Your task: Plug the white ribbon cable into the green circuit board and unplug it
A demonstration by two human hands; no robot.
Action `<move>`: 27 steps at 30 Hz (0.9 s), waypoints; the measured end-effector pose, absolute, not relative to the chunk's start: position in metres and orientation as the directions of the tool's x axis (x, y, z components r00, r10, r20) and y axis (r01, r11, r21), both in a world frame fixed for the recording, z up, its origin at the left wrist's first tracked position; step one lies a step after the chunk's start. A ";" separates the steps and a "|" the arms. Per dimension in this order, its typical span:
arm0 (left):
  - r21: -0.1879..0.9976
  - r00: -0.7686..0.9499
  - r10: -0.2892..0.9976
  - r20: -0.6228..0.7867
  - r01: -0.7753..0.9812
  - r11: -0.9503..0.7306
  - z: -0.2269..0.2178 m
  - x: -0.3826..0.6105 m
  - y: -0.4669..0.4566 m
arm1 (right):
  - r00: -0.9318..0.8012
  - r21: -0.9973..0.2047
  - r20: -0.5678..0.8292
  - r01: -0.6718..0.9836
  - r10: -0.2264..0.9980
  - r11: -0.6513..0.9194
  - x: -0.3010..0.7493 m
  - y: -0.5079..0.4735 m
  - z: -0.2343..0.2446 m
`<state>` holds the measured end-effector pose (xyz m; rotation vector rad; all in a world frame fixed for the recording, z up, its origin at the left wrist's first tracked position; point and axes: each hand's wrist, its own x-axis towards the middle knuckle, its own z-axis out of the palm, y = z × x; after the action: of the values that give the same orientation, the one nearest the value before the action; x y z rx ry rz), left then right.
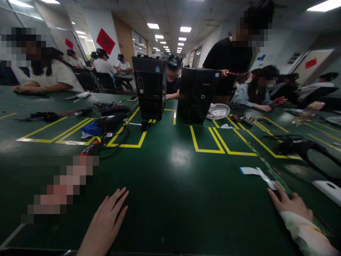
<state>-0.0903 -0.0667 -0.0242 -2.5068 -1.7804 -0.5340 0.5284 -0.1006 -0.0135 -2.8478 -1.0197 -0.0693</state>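
My left hand lies palm down over the green tabletop, fingers stretched out and holding nothing. On the right, my right hand is closed over a long, narrow green circuit board, which runs slantwise under it. A white flat ribbon cable with a blue end comes off the board just beyond my fingertips. How my fingers grip the board's underside is hidden.
Two black computer towers stand ahead. A red-handled tool, a blue-and-white item and black cables lie left. A white round grille and a black-framed item lie right. Several people sit or stand around.
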 end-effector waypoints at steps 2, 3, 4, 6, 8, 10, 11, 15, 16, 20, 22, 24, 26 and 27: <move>0.184 0.281 0.914 0.292 0.922 -0.342 -0.024 -0.091 -0.061 | 0.785 -0.098 0.083 0.619 0.614 -0.779 0.534 -0.096 -0.014; 0.183 0.276 0.916 0.291 0.924 -0.337 -0.024 -0.091 -0.058 | 0.792 -0.098 0.078 0.610 0.605 -0.786 0.537 -0.095 -0.015; 0.181 0.275 0.918 0.287 0.925 -0.333 -0.025 -0.091 -0.056 | 0.800 -0.098 0.067 0.600 0.596 -0.794 0.540 -0.093 -0.015; 0.174 0.275 0.922 0.273 0.928 -0.329 -0.025 -0.091 -0.051 | 0.814 -0.107 0.046 0.580 0.579 -0.807 0.544 -0.090 -0.017; 0.170 0.278 0.925 0.260 0.930 -0.327 -0.026 -0.091 -0.046 | 0.829 -0.128 0.033 0.558 0.559 -0.820 0.547 -0.088 -0.019; 0.172 0.276 0.930 0.244 0.931 -0.322 -0.026 -0.091 -0.042 | 0.838 -0.153 0.027 0.543 0.546 -0.826 0.548 -0.085 -0.018; 0.175 0.273 0.932 0.239 0.932 -0.318 -0.026 -0.091 -0.040 | 0.845 -0.161 0.020 0.531 0.535 -0.832 0.549 -0.084 -0.017; 0.187 0.255 0.938 0.237 0.935 -0.301 -0.026 -0.091 -0.035 | 0.857 -0.159 -0.034 0.503 0.514 -0.849 0.547 -0.079 -0.012; 0.190 0.252 0.938 0.239 0.935 -0.299 -0.027 -0.091 -0.035 | 0.858 -0.159 -0.031 0.502 0.513 -0.850 0.547 -0.078 -0.011; 0.178 0.255 0.939 0.230 0.938 -0.299 -0.029 -0.091 -0.035 | 0.859 -0.198 0.035 0.507 0.511 -0.839 0.548 -0.078 -0.015; 0.170 0.258 0.938 0.229 0.939 -0.300 -0.028 -0.091 -0.036 | 0.862 -0.217 0.053 0.502 0.504 -0.837 0.549 -0.079 -0.017; 0.170 0.261 0.936 0.234 0.937 -0.304 -0.028 -0.091 -0.036 | 0.864 -0.215 0.048 0.499 0.501 -0.839 0.552 -0.079 -0.017; 0.173 0.262 0.936 0.235 0.936 -0.306 -0.027 -0.091 -0.035 | 0.858 -0.200 0.018 0.505 0.513 -0.839 0.554 -0.079 -0.015; 0.173 0.260 0.937 0.232 0.937 -0.303 -0.028 -0.092 -0.034 | 0.855 -0.194 -0.001 0.509 0.519 -0.839 0.555 -0.079 -0.014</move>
<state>-0.0917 -0.0343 -0.0279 -2.4938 -1.8552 -0.4599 0.5548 -0.0788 -0.0141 -2.8437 -0.7957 0.0787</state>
